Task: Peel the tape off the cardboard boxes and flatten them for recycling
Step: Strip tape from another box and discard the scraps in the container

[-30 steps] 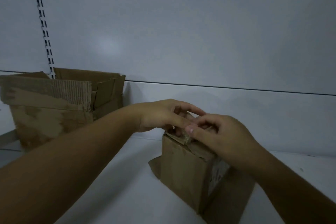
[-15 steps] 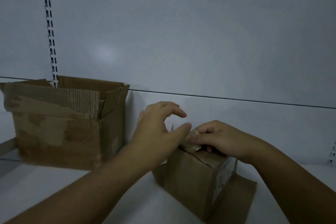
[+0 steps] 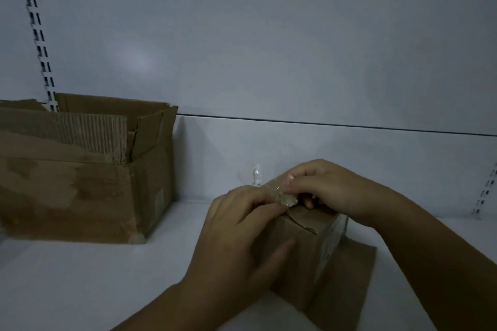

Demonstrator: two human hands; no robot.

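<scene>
A small brown cardboard box [image 3: 309, 244] stands on the white shelf at the lower middle, one flap lying flat to its right. My left hand [image 3: 236, 234] grips the box's near left corner, fingers over the top edge and thumb down its front face. My right hand [image 3: 325, 185] rests on the box top and pinches a crumpled strip of clear tape [image 3: 286, 199] at the top edge. A loose tape end [image 3: 256, 177] sticks up behind the box.
A larger open cardboard box [image 3: 80, 183] with torn flaps stands at the left on the shelf [image 3: 80, 285]. A white back panel with a slotted upright [image 3: 37, 35] rises behind. Another slotted strip [image 3: 486, 191] is at the far right.
My left hand has come down from hovering above the box and now grips its near corner. My right hand stays on the top, holding the tape.
</scene>
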